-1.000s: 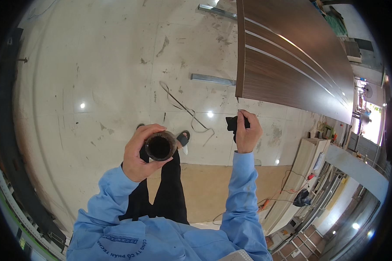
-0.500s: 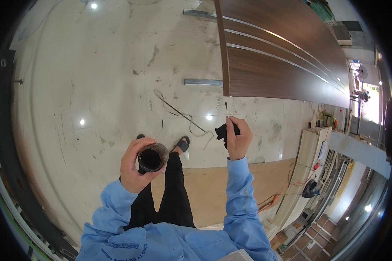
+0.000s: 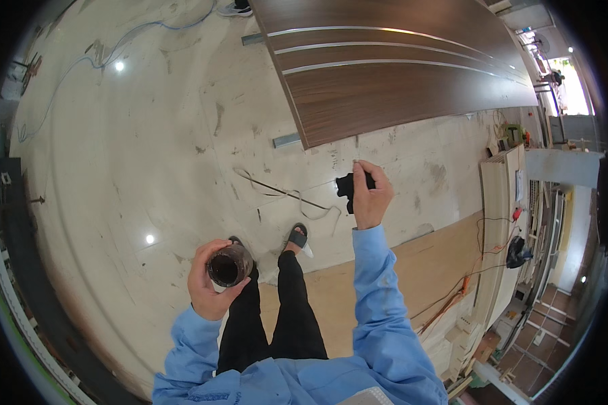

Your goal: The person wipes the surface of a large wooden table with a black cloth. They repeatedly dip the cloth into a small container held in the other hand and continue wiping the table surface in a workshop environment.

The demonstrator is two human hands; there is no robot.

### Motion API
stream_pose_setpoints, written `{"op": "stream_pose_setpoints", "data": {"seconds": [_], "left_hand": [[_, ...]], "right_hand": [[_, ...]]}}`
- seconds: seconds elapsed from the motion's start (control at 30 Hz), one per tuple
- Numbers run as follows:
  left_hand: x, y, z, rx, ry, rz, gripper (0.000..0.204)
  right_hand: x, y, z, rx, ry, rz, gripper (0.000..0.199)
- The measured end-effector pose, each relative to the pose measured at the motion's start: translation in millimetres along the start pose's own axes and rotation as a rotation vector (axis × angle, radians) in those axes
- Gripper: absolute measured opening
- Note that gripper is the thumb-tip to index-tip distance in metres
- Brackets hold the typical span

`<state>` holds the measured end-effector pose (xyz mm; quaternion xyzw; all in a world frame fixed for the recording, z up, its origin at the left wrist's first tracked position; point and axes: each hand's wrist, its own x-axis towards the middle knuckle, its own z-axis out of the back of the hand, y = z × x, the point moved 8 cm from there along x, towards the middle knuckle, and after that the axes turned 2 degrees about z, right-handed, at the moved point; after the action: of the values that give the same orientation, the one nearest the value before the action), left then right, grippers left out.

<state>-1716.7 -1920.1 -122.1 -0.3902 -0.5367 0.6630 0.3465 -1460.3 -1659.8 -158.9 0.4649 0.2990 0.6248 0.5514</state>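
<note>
My left hand (image 3: pixel 211 287) is wrapped around a clear round jar (image 3: pixel 244 257) with dark contents, held upright above my legs. My right hand (image 3: pixel 373 197) is closed, thumb and forefinger pinched on a thin pale stick (image 3: pixel 355 160). A small dark tip shows faintly beyond it. Bunched in the same hand is a black cloth (image 3: pixel 344 185), hanging out on the left side of the fingers. Ahead of the right hand lies the near corner of a large brown wood-grain panel (image 3: pixel 371 94) with several shiny strips along it. Neither hand touches the panel.
Metal bars (image 3: pixel 287 140) stick out under the panel. A dark rod with a pale strap (image 3: pixel 287 194) lies on the floor near my feet. Stacked boards (image 3: pixel 493 223) with cords stand at right. A blue hose (image 3: pixel 118 50) runs across the far floor; a shoe (image 3: pixel 235 9) shows beyond it.
The view has shifted, so the panel now sits further left. My right hand with the stick and cloth is slightly higher in the picture. Both hands keep their hold.
</note>
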Motion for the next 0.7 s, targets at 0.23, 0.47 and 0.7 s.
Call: {"op": "stream_pose_setpoints", "data": {"seconds": [0.23, 0.47, 0.7], "left_hand": [[5.8, -4.0, -16.3, 0.013, 0.043, -0.002, 0.069], [11.2, -5.5, -27.9, 0.009, 0.057, 0.047, 0.071], [15.9, -15.2, -35.5, 0.081, 0.067, 0.014, 0.071]], "right_hand": [[15.6, -7.5, -5.9, -0.040, 0.106, 0.057, 0.010], [18.2, -4.5, -9.1, -0.005, 0.235, 0.131, 0.012], [49.3, -28.8, 32.1, 0.007, -0.094, -0.080, 0.012]]}}
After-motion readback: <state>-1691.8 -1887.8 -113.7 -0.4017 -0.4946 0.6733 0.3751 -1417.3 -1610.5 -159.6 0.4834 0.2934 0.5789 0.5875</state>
